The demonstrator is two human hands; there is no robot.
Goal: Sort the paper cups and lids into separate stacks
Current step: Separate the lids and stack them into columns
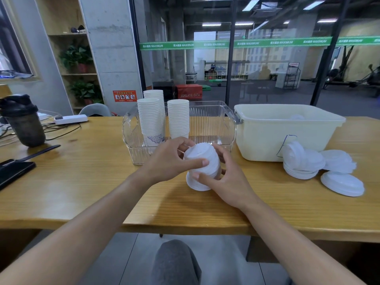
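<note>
A stack of white lids stands tilted on the wooden table in front of me. My left hand grips its upper part, thumb across the front. My right hand holds its lower part from the right side. Behind it, three tall stacks of white paper cups stand in a clear plastic bin. More white lids lie in a loose heap at the right, with one flat lid nearest the table's front.
A cream plastic tub stands right of the clear bin, a lid visible inside. At the left are a dark shaker bottle, a phone, a black strap and a power strip with cables. My knee shows below the table edge.
</note>
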